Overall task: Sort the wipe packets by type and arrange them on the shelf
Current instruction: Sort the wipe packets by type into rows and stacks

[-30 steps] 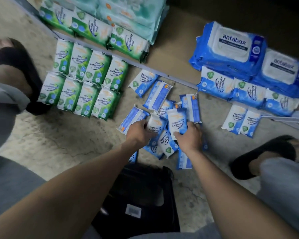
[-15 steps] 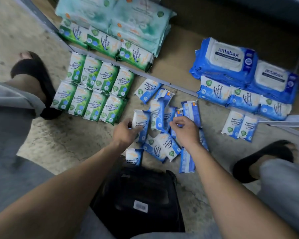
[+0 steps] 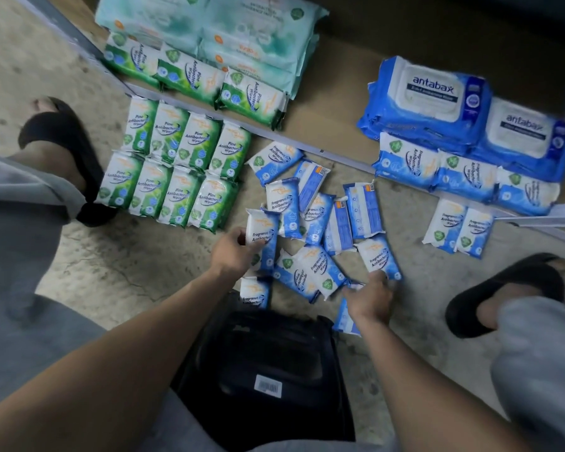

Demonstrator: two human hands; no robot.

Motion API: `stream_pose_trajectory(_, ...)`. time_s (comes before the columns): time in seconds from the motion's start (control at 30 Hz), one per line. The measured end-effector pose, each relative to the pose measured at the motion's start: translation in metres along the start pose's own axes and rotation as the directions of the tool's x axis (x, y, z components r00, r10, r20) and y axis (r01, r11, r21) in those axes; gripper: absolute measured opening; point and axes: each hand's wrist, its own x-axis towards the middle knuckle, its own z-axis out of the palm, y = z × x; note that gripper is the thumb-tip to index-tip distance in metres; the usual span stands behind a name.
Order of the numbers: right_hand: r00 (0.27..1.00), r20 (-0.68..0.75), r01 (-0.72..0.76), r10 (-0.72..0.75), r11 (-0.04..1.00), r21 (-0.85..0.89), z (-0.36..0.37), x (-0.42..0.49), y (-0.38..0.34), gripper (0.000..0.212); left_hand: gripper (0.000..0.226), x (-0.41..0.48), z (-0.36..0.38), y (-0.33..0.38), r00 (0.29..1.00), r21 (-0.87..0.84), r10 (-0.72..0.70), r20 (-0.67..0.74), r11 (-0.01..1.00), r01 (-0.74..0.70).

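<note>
A loose pile of small blue fragrance-free wipe packets (image 3: 317,220) lies on the concrete floor in front of the shelf (image 3: 333,125). My left hand (image 3: 232,252) grips one blue packet (image 3: 263,230) at the pile's left edge. My right hand (image 3: 371,298) pinches the lower end of another blue packet (image 3: 377,256) at the pile's right side. Several green pine packets (image 3: 173,171) lie in two neat rows on the floor to the left. Two blue packets (image 3: 457,228) sit side by side on the floor to the right.
On the shelf stand green pine packets (image 3: 190,76), pale teal large packs (image 3: 216,24), large blue Antabax packs (image 3: 431,96) and a row of blue packets (image 3: 463,177). A black stool (image 3: 265,370) is below me. My feet in black slippers (image 3: 62,148) (image 3: 509,291) flank the pile.
My left hand has shifted left with its blue packet. My right hand left the middle of the pile, came down to the right and took hold of another blue packet. The view has drifted slightly.
</note>
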Motion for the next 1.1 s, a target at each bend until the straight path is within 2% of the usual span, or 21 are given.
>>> stream_pose_trajectory(0.17, 0.986, -0.01, -0.164, 0.169, 0.968, 0.19, 0.009, -0.005, 0.009, 0.086, 0.019, 0.002, -0.003, 0.005, 1.0, -0.008, 0.021, 0.007, 1.0, -0.021)
stream_pose_trajectory(0.23, 0.976, 0.017, -0.215, 0.217, 0.951, 0.224, 0.008, -0.005, 0.01, 0.087, 0.018, 0.001, -0.004, 0.009, 0.999, -0.011, 0.033, 0.01, 0.999, -0.033)
stream_pose_trajectory(0.33, 0.976, 0.006, -0.214, 0.217, 0.958, 0.19, 0.004, -0.004, 0.006, 0.082, 0.021, 0.0, -0.006, 0.014, 0.999, -0.024, 0.037, 0.017, 0.999, -0.037)
stream_pose_trajectory(0.53, 0.991, -0.124, -0.015, 0.04, 0.98, 0.2, -0.028, 0.004, -0.03, 0.056, 0.028, -0.005, -0.007, 0.018, 0.999, -0.029, 0.049, 0.001, 0.998, -0.049)
stream_pose_trajectory(0.63, 0.984, -0.094, 0.168, -0.153, 0.967, 0.189, -0.041, 0.012, -0.052, 0.019, 0.038, -0.01, -0.008, 0.017, 0.999, -0.046, 0.036, -0.002, 0.998, -0.036)
stream_pose_trajectory(0.7, 0.963, -0.07, 0.269, -0.26, 0.947, 0.175, -0.042, 0.015, -0.062, 0.007, 0.033, -0.012, -0.008, 0.017, 0.999, -0.04, 0.042, -0.002, 0.998, -0.042)
stream_pose_trajectory(0.77, 0.949, -0.047, 0.315, -0.312, 0.94, 0.13, -0.04, 0.017, -0.067, 0.008, 0.031, -0.014, -0.008, 0.02, 0.998, -0.012, 0.068, -0.016, 0.998, -0.068)
stream_pose_trajectory(0.83, 0.953, 0.037, 0.296, -0.3, 0.952, 0.079, -0.036, 0.017, -0.066, 0.025, 0.036, -0.017, -0.009, 0.021, 0.996, 0.005, 0.083, -0.03, 0.997, -0.083)
stream_pose_trajectory(0.9, 0.954, 0.061, 0.293, -0.293, 0.956, 0.015, -0.032, 0.015, -0.059, 0.036, 0.037, -0.017, -0.01, 0.021, 0.996, -0.008, 0.079, -0.03, 0.997, -0.079)
stream_pose_trajectory(1.03, 0.95, 0.001, 0.31, -0.314, 0.937, -0.162, -0.028, 0.015, -0.033, 0.041, 0.032, -0.016, -0.014, 0.018, 0.998, -0.027, 0.065, -0.014, 0.998, -0.065)
stream_pose_trajectory(1.1, 0.943, -0.043, 0.315, -0.331, 0.925, -0.214, -0.03, 0.018, -0.024, 0.036, 0.03, -0.017, -0.016, 0.019, 0.998, -0.019, 0.064, -0.01, 0.998, -0.064)
